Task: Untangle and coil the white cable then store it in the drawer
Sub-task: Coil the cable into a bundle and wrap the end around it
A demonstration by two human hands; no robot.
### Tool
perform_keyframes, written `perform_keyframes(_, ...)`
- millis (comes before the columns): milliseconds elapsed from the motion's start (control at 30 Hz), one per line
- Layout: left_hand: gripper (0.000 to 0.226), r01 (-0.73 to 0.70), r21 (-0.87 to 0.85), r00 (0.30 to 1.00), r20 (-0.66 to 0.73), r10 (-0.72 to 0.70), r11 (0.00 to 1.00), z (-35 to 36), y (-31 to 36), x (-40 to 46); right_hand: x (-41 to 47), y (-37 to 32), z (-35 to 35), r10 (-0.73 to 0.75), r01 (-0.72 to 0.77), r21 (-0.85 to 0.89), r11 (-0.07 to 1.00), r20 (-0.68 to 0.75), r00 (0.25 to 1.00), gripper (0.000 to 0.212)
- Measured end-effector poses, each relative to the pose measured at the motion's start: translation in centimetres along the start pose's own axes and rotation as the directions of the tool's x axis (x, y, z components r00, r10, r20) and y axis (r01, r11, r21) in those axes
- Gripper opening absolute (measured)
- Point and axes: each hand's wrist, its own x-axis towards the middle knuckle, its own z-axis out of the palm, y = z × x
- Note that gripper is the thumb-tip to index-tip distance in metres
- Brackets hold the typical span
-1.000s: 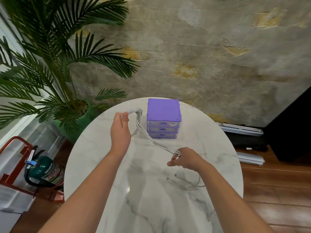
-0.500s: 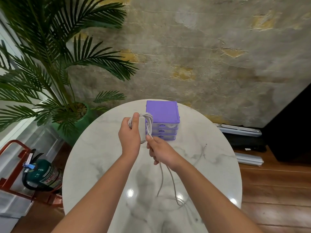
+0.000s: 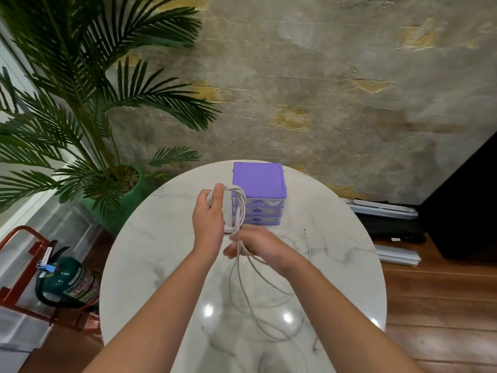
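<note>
My left hand is raised over the round marble table and holds several loops of the white cable around its fingers. Just below and to the right, my right hand pinches the strands where they leave the coil. Loose cable hangs from it and lies in slack loops on the tabletop toward me. One cable end with a plug rests on the table to the right. The purple drawer unit, with three shut clear drawers, stands behind the coil at the table's far edge.
A potted palm stands left of the table. A green fire extinguisher in a red stand sits on the floor at lower left. Grey panels and a dark cabinet lie to the right on the wooden floor.
My right hand came up from the table's right side to the coil beside my left hand, then dropped slightly below it. The coil on my left hand has gained loops.
</note>
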Motion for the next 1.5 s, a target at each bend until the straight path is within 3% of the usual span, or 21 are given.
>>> perform_keyframes(67,0.037,0.008,-0.029,0.999,0.039,-0.007,1.000,0.1,0.4,-0.3,0.3,0.0,0.5,0.017,-0.008,0.113,0.994,-0.080,0.997,0.031)
perform_keyframes(133,0.037,0.004,-0.022,0.997,0.079,-0.003,1.000,0.2,0.8,-0.4,0.8,0.5,0.8,-0.002,0.016,0.086,0.996,-0.163,0.987,0.039)
perform_keyframes(333,0.034,-0.129,0.197,0.985,0.136,0.103,0.972,-1.5,0.3,-0.1,0.3,0.0,-0.4,-0.094,0.076,-0.087,0.993,-0.230,0.969,0.023)
perform_keyframes(467,0.038,-0.185,0.279,0.977,0.160,0.144,0.942,-1.8,-1.1,-0.5,0.4,-0.3,-0.6,-0.035,0.039,0.009,0.999,-0.278,0.960,0.019)
perform_keyframes(533,0.039,-0.170,0.261,0.982,0.128,0.141,0.950,-1.6,-1.4,-1.0,0.6,-0.3,-0.7,-0.075,0.036,-0.124,0.992,-0.328,0.942,0.025)
perform_keyframes(700,0.045,-0.069,0.304,0.992,0.120,0.033,0.950,-1.4,-1.7,-1.8,0.6,0.3,-1.1,-0.180,0.039,-0.353,0.935,-0.376,0.909,0.039)
perform_keyframes(833,0.050,0.044,0.214,0.943,0.313,-0.112,0.976,-2.1,-2.0,-1.1,0.6,0.4,-1.8,-0.201,-0.046,-0.490,0.871,-0.440,0.875,0.035)
perform_keyframes(933,0.027,0.169,0.054,0.881,0.440,-0.176,0.984,-2.6,-0.7,-0.2,0.6,0.3,-2.4,-0.221,-0.081,-0.553,0.829,-0.458,0.861,0.030)
perform_keyframes(1000,0.033,0.232,0.042,0.839,0.496,-0.222,0.972,-2.5,0.5,0.7,0.3,0.1,-2.5,-0.244,-0.081,-0.598,0.797,-0.443,0.863,0.026)
perform_keyframes(1167,0.028,0.151,0.221,0.797,0.550,-0.251,0.963,-2.2,1.9,1.7,0.1,0.0,-2.3,-0.263,-0.069,-0.673,0.736,-0.378,0.888,0.027)
perform_keyframes(1367,0.014,0.159,0.189,0.803,0.547,-0.238,0.969,-2.0,1.3,1.9,-0.4,-0.4,-3.1,-0.191,-0.088,-0.694,0.714,-0.314,0.930,0.042)
perform_keyframes(1500,0.020,0.130,0.247,0.754,0.605,-0.257,0.960,-1.9,1.1,1.5,-0.4,-1.0,-3.6,-0.250,-0.164,-0.737,0.656,-0.417,0.874,0.056)
